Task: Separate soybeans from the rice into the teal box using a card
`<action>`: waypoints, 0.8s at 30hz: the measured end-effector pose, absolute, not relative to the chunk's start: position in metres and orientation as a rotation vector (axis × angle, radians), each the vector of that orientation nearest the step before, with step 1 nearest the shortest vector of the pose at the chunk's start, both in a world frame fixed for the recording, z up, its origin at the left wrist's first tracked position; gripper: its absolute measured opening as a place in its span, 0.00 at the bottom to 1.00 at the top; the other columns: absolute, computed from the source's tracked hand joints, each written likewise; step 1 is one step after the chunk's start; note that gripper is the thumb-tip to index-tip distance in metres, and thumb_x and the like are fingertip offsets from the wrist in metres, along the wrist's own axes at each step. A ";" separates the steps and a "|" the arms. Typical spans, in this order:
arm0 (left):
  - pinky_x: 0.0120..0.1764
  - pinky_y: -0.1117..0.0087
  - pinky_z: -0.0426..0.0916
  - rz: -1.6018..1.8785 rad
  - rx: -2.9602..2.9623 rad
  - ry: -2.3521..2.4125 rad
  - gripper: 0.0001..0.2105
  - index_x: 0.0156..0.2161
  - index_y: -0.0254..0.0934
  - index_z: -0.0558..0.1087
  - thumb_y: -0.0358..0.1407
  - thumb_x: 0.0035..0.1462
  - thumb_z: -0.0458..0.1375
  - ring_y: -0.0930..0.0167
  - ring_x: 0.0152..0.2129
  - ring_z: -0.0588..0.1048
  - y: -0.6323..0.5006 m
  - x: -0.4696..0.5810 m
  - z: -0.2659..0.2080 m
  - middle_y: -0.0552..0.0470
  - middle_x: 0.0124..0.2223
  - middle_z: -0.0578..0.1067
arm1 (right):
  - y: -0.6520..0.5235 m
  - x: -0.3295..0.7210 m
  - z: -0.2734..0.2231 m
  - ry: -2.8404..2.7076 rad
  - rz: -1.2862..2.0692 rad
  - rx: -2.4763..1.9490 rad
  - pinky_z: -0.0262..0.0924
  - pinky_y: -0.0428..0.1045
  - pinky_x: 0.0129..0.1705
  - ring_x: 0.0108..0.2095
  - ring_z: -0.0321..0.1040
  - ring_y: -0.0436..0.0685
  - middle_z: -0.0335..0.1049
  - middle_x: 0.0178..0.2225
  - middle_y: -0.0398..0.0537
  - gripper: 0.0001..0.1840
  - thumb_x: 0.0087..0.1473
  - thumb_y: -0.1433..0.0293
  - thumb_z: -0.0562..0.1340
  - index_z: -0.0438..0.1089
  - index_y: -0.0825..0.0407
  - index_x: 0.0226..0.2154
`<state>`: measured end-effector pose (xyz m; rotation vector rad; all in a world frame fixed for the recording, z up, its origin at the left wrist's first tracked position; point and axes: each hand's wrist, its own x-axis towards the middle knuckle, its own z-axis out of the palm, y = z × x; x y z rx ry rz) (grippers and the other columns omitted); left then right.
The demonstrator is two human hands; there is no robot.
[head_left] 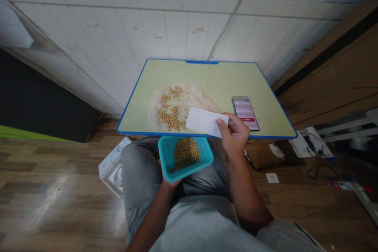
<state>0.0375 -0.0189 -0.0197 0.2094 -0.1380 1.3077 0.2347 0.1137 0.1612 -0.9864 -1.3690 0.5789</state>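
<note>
The right hand [234, 134] is pinching a white card [206, 122] by its right end, thumb on top and fingers curled beneath, so the grip is clamped on the card. The card's long axis is running left to right, slightly tilted, and its free left edge is lying just beside the near right margin of the mixed heap on the table [224, 78]. That heap is showing white rice [196, 96] with yellow beans [171, 112] scattered through its left and middle, so the beans are lying to the left of and beyond the card edge. The left hand [170, 183] is holding a teal tray [206, 157] from below, just under the near blue rim of the table, directly below the beans; more beans are already piled inside it. The left grip is closed on the tray, though only the fingertips are showing beneath it. A phone [245, 113] is lying to the right of the hand, screen lit, its top blurred. Whether the card edge is touching the table surface cannot be made out.
</note>
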 end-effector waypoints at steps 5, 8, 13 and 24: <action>0.74 0.47 0.56 1.290 0.173 -0.100 0.43 0.72 0.34 0.66 0.56 0.73 0.23 0.59 0.69 0.70 -0.018 0.038 -0.013 0.48 0.73 0.66 | 0.113 0.233 0.165 -1.390 0.611 -0.956 0.71 0.47 0.30 0.28 0.77 0.53 0.81 0.29 0.43 0.06 0.58 0.64 0.71 0.80 0.49 0.35; 0.73 0.46 0.58 1.294 0.160 -0.094 0.47 0.72 0.34 0.67 0.59 0.70 0.21 0.58 0.67 0.72 -0.018 0.039 -0.012 0.47 0.73 0.67 | 0.113 0.233 0.165 -1.373 0.616 -0.961 0.71 0.47 0.30 0.28 0.77 0.53 0.81 0.29 0.42 0.06 0.57 0.64 0.71 0.80 0.49 0.35; 0.73 0.48 0.57 1.289 0.155 -0.091 0.47 0.71 0.36 0.68 0.56 0.71 0.19 0.60 0.67 0.72 -0.017 0.040 -0.012 0.49 0.73 0.68 | 0.113 0.232 0.164 -1.389 0.642 -0.962 0.73 0.48 0.32 0.29 0.77 0.54 0.82 0.30 0.43 0.06 0.57 0.64 0.71 0.80 0.48 0.36; 0.72 0.48 0.61 1.292 0.150 -0.112 0.57 0.70 0.33 0.69 0.61 0.62 0.11 0.58 0.68 0.72 -0.020 0.037 -0.018 0.46 0.71 0.71 | 0.110 0.232 0.167 -1.338 0.595 -0.950 0.70 0.46 0.28 0.26 0.75 0.52 0.80 0.29 0.42 0.05 0.58 0.65 0.71 0.80 0.48 0.36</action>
